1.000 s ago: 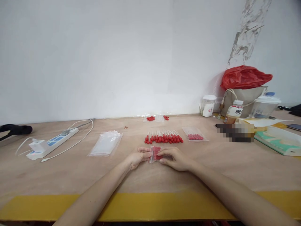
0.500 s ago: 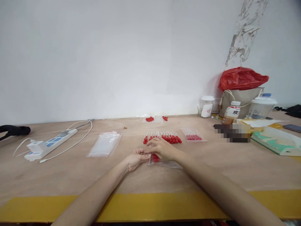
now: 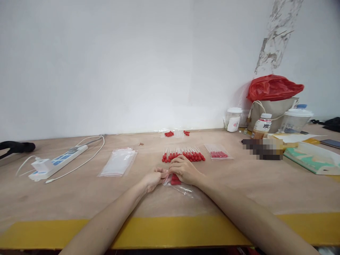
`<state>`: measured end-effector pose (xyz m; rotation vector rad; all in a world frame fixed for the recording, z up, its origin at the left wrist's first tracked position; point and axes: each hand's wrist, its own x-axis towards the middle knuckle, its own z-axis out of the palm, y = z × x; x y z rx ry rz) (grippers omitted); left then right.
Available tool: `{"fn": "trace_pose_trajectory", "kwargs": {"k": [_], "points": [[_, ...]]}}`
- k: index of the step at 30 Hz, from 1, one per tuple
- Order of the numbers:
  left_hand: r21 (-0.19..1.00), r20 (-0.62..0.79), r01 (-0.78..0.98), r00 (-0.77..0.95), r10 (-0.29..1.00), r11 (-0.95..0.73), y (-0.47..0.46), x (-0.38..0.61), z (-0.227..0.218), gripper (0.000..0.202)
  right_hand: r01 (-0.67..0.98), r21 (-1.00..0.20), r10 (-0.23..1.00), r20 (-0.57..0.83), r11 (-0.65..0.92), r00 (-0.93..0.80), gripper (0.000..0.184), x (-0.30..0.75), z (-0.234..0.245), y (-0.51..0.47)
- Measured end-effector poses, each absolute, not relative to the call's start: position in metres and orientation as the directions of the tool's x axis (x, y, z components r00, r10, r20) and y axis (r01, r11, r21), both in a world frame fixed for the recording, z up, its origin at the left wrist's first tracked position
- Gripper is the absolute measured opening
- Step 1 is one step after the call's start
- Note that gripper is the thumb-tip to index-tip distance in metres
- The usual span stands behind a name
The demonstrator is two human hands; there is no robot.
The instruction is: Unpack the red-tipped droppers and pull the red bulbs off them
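Plastic bag (image 3: 183,190), one, at the near side of a row of red-tipped sticks (image 3: 195,156), on the table (image 3: 212,203), between both hands. Left hand (image 3: 155,179): thumb and fingers narrowed, pinching the bag's left end. Right hand (image 3: 184,170): curled over the bag, fingertips beside the left's; whether it grips or merely presses cannot be told. Handling, as judged: left pinch best kept steady, right fingertips light and even along the edge, film flat, contents unsqueezed. Appearance: clear, shiny, creased, loose toward the right; red pieces (image 3: 175,179) visible inside, partly hidden.
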<state>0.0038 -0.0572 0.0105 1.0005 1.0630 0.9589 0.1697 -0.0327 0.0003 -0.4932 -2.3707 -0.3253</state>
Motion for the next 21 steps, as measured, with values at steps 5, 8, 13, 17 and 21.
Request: {"fn": "trace_pose_trajectory", "kwargs": {"k": [5, 8, 13, 17, 21], "points": [[0.977, -0.181, -0.087, 0.134, 0.974, 0.194, -0.056, 0.008, 0.005, 0.022, 0.421, -0.006, 0.292, 0.729, 0.907, -0.619, 0.020, 0.172, 0.003, -0.034], [0.983, -0.156, -0.079, 0.123, 0.980, 0.167, -0.057, 0.007, 0.004, 0.021, 0.379, -0.094, 0.321, 0.735, 0.920, -0.597, 0.020, 0.175, 0.008, -0.036], [1.000, -0.020, 0.005, 0.155, 0.988, 0.019, -0.056, 0.003, 0.000, 0.020, 0.373, -0.263, 0.441, 0.705, 0.890, -0.556, 0.021, 0.182, 0.020, -0.042], [0.990, -0.041, 0.141, 0.177, 0.983, 0.016, -0.055, 0.002, -0.004, 0.016, 0.506, -0.434, 0.666, 0.528, 0.745, -0.526, 0.013, 0.196, 0.025, -0.050], [0.955, 0.008, 0.292, 0.158, 0.987, -0.054, -0.053, 0.000, -0.005, 0.020, 0.602, -0.471, 0.765, 0.386, 0.644, -0.516, 0.032, 0.215, 0.021, -0.062]]}}
